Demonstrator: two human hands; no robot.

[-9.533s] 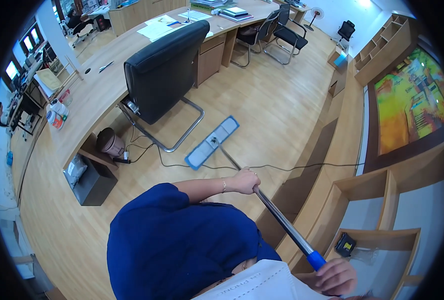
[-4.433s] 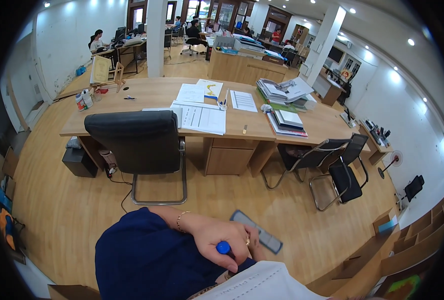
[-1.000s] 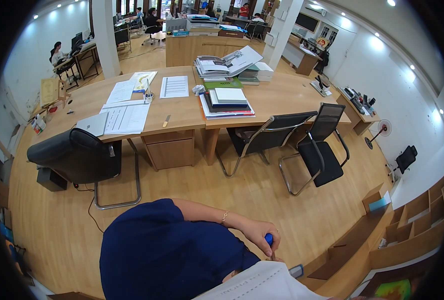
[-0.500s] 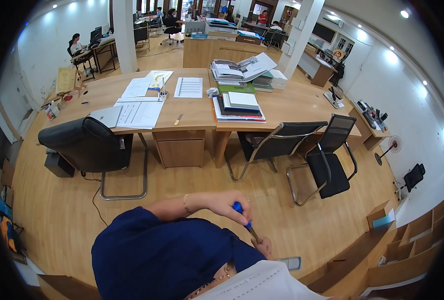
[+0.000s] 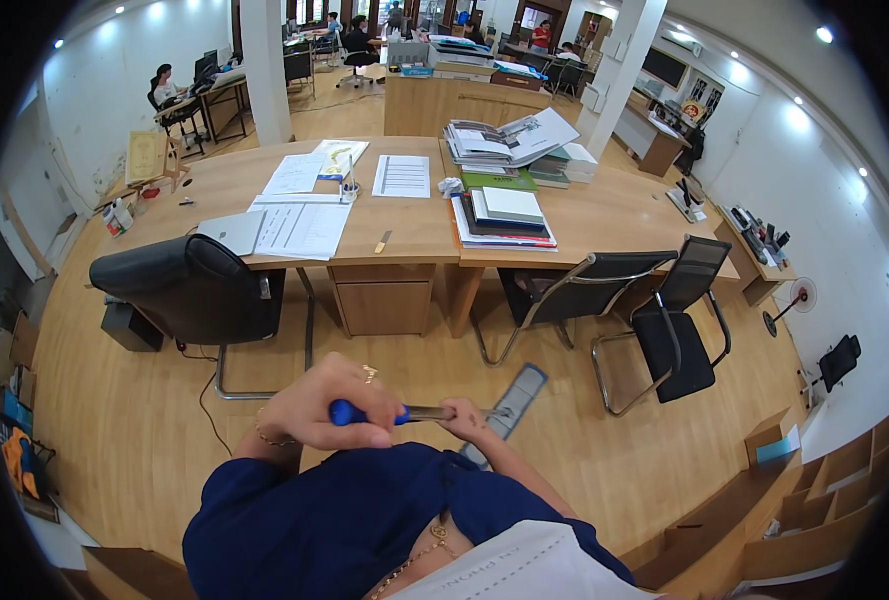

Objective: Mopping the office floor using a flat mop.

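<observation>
I hold a flat mop level in front of my chest with both hands. My left hand (image 5: 324, 405), with a ring and a bracelet, is shut around the blue grip (image 5: 349, 412) at the end of the handle. My right hand (image 5: 461, 417) grips the metal pole (image 5: 422, 411) a little further along. The grey mop head (image 5: 520, 394) rests on the wooden floor just beyond my right hand, close to the chairs. My dark blue sleeves fill the bottom of the view.
A black office chair (image 5: 189, 285) stands at the left and two black sled chairs (image 5: 664, 320) at the right, before a large wooden desk (image 5: 414, 235) with papers and book stacks. A cable (image 5: 204, 420) lies on the floor. People sit at far desks. Wooden shelves (image 5: 814, 500) are at the lower right.
The mop pole has swung up to lie level across my chest. My left hand now covers the blue grip and the mop head has come into view by the chairs.
</observation>
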